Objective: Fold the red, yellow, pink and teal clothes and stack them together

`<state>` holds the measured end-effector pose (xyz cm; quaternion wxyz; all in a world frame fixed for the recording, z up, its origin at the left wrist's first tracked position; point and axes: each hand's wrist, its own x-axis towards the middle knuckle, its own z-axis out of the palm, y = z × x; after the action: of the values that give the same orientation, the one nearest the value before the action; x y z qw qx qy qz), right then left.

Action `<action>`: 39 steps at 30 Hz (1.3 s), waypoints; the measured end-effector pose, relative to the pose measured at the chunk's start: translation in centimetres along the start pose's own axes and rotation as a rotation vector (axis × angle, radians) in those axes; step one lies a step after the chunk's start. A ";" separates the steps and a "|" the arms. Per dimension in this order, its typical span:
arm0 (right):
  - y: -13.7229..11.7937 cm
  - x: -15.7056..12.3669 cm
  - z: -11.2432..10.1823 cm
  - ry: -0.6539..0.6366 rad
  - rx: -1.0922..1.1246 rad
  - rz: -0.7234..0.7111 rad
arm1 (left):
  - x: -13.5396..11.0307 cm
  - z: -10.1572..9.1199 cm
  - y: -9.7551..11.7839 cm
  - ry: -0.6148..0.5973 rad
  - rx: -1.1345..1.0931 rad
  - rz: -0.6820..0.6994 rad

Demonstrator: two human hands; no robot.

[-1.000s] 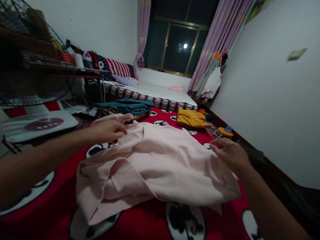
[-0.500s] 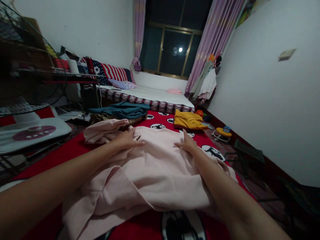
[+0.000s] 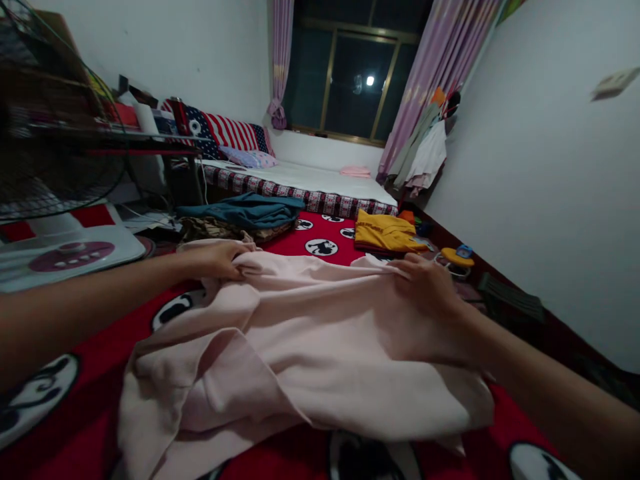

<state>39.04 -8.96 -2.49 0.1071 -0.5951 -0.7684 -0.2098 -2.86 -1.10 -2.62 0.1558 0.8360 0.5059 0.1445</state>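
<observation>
The pale pink garment point(image 3: 330, 340) lay rumpled on a red blanket point(image 3: 100, 407) with black-and-white ovals, its near left part folded over at a slant. The left hand's point(image 3: 223, 260) and right hand's point(image 3: 427, 283) fingers were clamped on its far portion, cloth ridged between them. The right forearm point(image 3: 520, 357) hid some of its right side. Beyond lay teal clothing point(image 3: 255, 211) and a yellow garment point(image 3: 385, 231); a fan point(image 3: 75, 255) stood left, a white-topped bed point(image 3: 310, 175) below the window point(image 3: 355, 83).
</observation>
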 end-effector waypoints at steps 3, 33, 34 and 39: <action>2.6 2.5 -1.8 0.172 -0.045 0.143 | 2.8 -2.9 1.0 0.212 0.014 -0.030; -4.1 -18.9 -0.7 0.018 0.276 -0.129 | -8.0 5.9 2.7 0.067 0.224 0.156; -4.1 -18.9 -0.4 0.016 0.265 -0.104 | -7.9 6.0 2.3 0.070 0.220 0.155; -3.3 -19.2 0.9 -0.002 0.295 -0.074 | -8.5 4.6 -0.1 -0.005 0.211 0.165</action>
<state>41.07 -25.96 -11.85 0.1848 -0.5442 -0.8124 -0.0980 -4.87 -9.15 -7.52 0.0559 0.8869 0.4473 0.1007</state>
